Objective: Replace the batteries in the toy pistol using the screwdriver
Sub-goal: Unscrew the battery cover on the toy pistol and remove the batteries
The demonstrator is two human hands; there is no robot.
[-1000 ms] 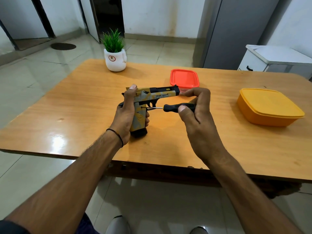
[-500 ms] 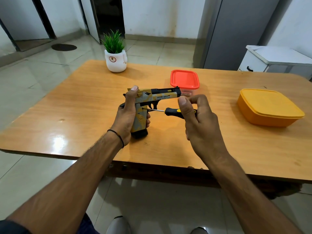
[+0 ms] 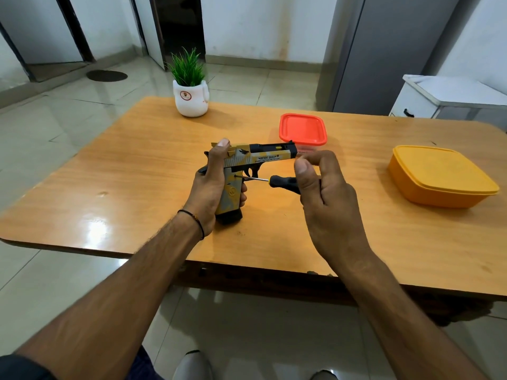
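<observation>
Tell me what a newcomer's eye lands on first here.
At the middle of the table, the left hand grips a yellow toy pistol while the right hand holds a screwdriver with its tip at the grip. A red-lidded box sits just behind, a bigger orange box at the right, a potted plant at the far edge.
</observation>
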